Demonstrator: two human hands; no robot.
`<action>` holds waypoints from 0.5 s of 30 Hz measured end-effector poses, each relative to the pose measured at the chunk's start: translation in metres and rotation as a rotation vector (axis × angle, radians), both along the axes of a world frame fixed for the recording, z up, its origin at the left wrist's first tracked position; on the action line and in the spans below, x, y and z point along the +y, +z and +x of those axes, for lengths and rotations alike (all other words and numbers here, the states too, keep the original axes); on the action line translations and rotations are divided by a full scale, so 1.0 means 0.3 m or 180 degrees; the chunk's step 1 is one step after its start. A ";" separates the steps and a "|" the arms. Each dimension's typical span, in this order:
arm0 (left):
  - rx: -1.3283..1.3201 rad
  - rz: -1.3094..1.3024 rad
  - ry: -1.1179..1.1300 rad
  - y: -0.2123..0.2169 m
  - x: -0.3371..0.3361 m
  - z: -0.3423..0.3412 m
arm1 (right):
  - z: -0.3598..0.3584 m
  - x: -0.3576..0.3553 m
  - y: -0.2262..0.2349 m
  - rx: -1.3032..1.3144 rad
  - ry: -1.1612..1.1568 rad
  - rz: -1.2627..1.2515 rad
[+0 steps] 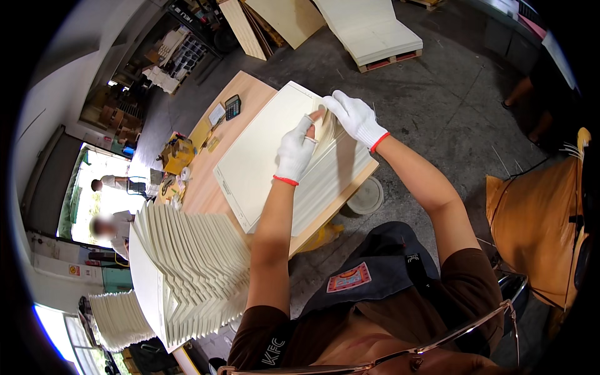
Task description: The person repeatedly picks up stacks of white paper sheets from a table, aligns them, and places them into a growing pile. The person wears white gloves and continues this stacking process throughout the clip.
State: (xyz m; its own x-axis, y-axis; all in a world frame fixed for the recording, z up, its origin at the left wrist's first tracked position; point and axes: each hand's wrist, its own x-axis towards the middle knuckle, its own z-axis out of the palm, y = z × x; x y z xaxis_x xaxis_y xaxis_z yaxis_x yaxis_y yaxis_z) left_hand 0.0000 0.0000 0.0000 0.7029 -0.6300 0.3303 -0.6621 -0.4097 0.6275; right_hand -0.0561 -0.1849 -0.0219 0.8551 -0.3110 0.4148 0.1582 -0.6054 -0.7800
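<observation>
A thick stack of large cream paper sheets lies on the wooden table in front of me, its edges layered along the near right side. My left hand, in a white glove with a red cuff and bare fingertips, is closed at the far right corner of the stack, fingers against the lifted sheets. Beside it my right hand, gloved alike, pinches the edges of that corner. Between the hands the top sheets curl up and fan apart. The right fingertips are partly hidden.
A tall, wavy paper stack stands left of the table. A calculator and a yellow box lie toward the far left. A round lidded bucket stands by the table's edge, an orange sack at right. Other people are in the background.
</observation>
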 end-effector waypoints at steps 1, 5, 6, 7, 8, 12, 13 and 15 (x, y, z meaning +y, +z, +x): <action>0.0217 0.0012 -0.0072 0.006 -0.002 -0.006 | 0.007 -0.003 -0.010 -0.0049 -0.0012 -0.0007; 0.0307 0.0476 0.0081 0.071 -0.024 -0.059 | 0.036 -0.015 -0.060 -0.0246 -0.0030 -0.0147; 0.0318 0.0415 0.0092 0.067 -0.017 -0.058 | 0.031 -0.006 -0.052 -0.0226 -0.0021 -0.0078; 0.0330 0.0353 0.0101 0.056 -0.009 -0.054 | 0.023 0.005 -0.040 -0.0205 -0.0016 -0.0010; 0.0343 0.0291 0.0108 0.047 -0.002 -0.051 | 0.018 0.012 -0.034 -0.0183 -0.0011 0.0058; 0.0302 0.0325 0.0036 0.044 -0.005 -0.043 | 0.020 -0.002 -0.043 -0.0065 -0.0065 0.0018; 0.0359 0.0369 0.0029 0.056 -0.009 -0.046 | 0.020 -0.005 -0.043 -0.0049 -0.0095 0.0034; 0.0246 0.0272 0.0096 0.057 -0.009 -0.050 | 0.013 0.000 -0.029 0.0047 -0.0096 0.0072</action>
